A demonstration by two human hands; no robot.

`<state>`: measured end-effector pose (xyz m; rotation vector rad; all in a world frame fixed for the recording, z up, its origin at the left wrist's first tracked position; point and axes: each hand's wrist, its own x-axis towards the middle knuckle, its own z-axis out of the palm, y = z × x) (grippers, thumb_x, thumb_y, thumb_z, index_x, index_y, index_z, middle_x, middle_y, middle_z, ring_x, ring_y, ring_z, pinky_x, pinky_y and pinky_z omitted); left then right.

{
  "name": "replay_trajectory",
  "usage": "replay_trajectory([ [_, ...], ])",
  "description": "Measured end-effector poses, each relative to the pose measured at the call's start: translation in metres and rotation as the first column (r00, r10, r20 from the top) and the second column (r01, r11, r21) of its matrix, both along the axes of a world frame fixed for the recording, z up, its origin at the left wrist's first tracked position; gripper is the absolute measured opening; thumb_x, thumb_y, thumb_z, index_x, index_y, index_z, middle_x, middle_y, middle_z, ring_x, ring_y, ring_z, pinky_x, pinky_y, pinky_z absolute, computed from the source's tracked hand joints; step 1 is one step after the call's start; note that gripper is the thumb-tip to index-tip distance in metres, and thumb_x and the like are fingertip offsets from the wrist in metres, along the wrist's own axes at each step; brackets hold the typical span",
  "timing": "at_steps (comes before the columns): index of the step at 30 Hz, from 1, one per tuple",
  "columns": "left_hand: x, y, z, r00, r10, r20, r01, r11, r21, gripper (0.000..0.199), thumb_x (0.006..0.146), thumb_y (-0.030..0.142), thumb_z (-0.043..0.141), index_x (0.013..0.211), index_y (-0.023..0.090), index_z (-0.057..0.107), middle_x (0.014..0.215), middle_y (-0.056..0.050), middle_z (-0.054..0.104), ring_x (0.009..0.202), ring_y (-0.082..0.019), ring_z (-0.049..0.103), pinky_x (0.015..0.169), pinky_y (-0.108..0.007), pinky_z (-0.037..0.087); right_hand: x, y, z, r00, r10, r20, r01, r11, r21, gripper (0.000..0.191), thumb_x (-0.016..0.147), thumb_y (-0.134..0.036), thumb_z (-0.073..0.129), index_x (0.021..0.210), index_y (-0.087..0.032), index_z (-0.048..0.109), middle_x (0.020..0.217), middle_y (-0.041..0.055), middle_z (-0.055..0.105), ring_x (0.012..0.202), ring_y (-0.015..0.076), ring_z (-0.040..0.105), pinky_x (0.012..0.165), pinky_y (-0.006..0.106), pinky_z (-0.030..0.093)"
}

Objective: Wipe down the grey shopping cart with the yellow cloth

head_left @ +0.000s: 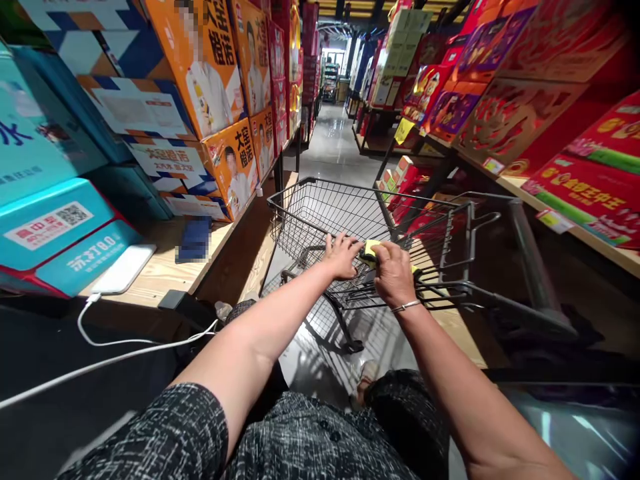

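The left hand (341,255) lies flat and open on the wire shopping cart (320,213) rim; the right hand (395,273), closed on a yellow cloth (371,248), should press firmly and stroke along each bar.

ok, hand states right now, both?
Left hand: open, palm down on the shopping cart rim.
Right hand: closed on a yellow cloth against the rim.

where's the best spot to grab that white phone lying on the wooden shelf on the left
Take the white phone by its two long edges near the middle, coming from above and from the aisle side. It lies flat on the wooden shelf, close to the front lip, so only its edges offer a hold. A white cable is plugged into its near end; keep clear of that end.
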<state>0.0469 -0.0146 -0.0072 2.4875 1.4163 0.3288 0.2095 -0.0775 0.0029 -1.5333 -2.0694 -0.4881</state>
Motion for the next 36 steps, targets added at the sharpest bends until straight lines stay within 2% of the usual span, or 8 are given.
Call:
replay_trajectory([
  [4, 0.003, -0.017, -0.002, 0.999, -0.003, 0.044, 0.002, 1.0, 0.024, 0.086, 0.076, 0.032, 0.071, 0.153, 0.021, 0.034, 0.165, -0.012, 0.022, 0.154, -0.037, -0.002, 0.123, -0.064, 0.0, 0.006, -0.041, 0.047, 0.994, 0.077, 0.075, -0.08, 0.996, 0.032, 0.052, 0.085, -0.012, 0.046, 0.133, -0.032, 0.056, 0.131, 0.0102, 0.058, 0.108, 0.0309, 0.051, 0.091, 0.047, 0.046],
  [8, -0.023, -0.013, -0.001, 0.998, 0.023, 0.055, -0.021, 0.999, -0.03, 0.072, 0.083, 0.044, 0.069, 0.147, 0.028, 0.041, 0.167, -0.006, 0.017, 0.155, -0.033, -0.006, 0.121, -0.067, -0.003, 0.041, -0.092, 0.092, 0.996, -0.078, 0.029, 0.075, 0.992, 0.097, 0.056, 0.086, -0.017, 0.048, 0.137, -0.039, 0.051, 0.136, 0.0096, 0.054, 0.119, 0.0384, 0.052, 0.091, 0.057, 0.047],
  [12, -0.041, -0.013, 0.005, 0.987, 0.054, 0.149, -0.038, 0.993, -0.108, 0.067, 0.091, 0.067, 0.053, 0.143, 0.026, 0.046, 0.168, -0.006, 0.014, 0.155, -0.032, -0.01, 0.121, -0.065, -0.006, 0.055, -0.109, 0.097, 0.997, 0.076, -0.011, -0.077, 0.989, -0.127, 0.062, 0.082, -0.015, 0.049, 0.138, -0.042, 0.049, 0.125, 0.0087, 0.06, 0.106, 0.0343, 0.06, 0.083, 0.053, 0.054],
  [17, -0.04, -0.036, 0.008, 0.979, 0.001, 0.203, 0.016, 0.997, -0.082, 0.053, 0.098, 0.063, 0.044, 0.135, 0.029, 0.056, 0.165, -0.004, 0.025, 0.155, -0.035, -0.01, 0.122, -0.065, -0.004, 0.024, -0.109, 0.092, 0.955, 0.29, -0.067, -0.298, 0.936, -0.189, 0.059, 0.083, -0.012, 0.05, 0.133, -0.042, 0.056, 0.128, 0.0073, 0.059, 0.108, 0.031, 0.057, 0.089, 0.051, 0.054],
  [23, -0.046, -0.058, 0.001, 0.956, -0.089, 0.278, 0.089, 0.996, 0.013, 0.034, 0.102, 0.048, 0.045, 0.126, 0.033, 0.063, 0.159, 0.002, 0.037, 0.156, -0.03, -0.002, 0.124, -0.06, 0.011, 0.008, -0.103, 0.111, 0.812, 0.531, -0.243, -0.584, 0.724, -0.367, 0.028, 0.092, -0.023, 0.051, 0.111, -0.037, 0.066, 0.127, 0.0061, 0.06, 0.116, 0.0253, 0.055, 0.096, 0.045, 0.053],
  [27, -0.057, -0.053, -0.006, 0.936, -0.111, 0.335, 0.113, 0.994, 0.016, 0.035, 0.105, 0.041, 0.038, 0.123, 0.029, 0.066, 0.158, 0.002, 0.038, 0.156, -0.028, -0.004, 0.126, -0.054, 0.011, 0.018, -0.08, 0.119, 0.728, 0.548, -0.411, -0.685, 0.572, -0.451, 0.024, 0.092, -0.025, 0.049, 0.108, -0.029, 0.066, 0.125, 0.008, 0.061, 0.115, 0.0214, 0.06, 0.096, 0.038, 0.053],
  [30, -0.064, -0.049, -0.012, 0.91, -0.156, 0.383, 0.149, 0.988, 0.049, 0.036, 0.105, 0.037, 0.037, 0.12, 0.024, 0.067, 0.156, -0.001, 0.04, 0.156, -0.027, -0.006, 0.127, -0.05, 0.009, 0.035, -0.067, 0.121, 0.747, 0.518, -0.417, -0.665, 0.596, -0.45, 0.026, 0.089, -0.023, 0.05, 0.11, -0.027, 0.066, 0.121, 0.0079, 0.062, 0.114, 0.0215, 0.061, 0.098, 0.038, 0.053],
  [36, -0.072, -0.05, -0.02, 0.856, -0.14, 0.498, 0.144, 0.989, 0.031, 0.037, 0.103, 0.036, 0.036, 0.116, 0.022, 0.068, 0.158, -0.003, 0.037, 0.156, -0.03, -0.006, 0.126, -0.054, 0.008, 0.045, -0.068, 0.135, 0.865, 0.445, -0.231, -0.496, 0.828, -0.262, 0.027, 0.09, -0.018, 0.057, 0.112, -0.03, 0.068, 0.12, 0.0071, 0.063, 0.113, 0.0245, 0.06, 0.101, 0.046, 0.05],
])
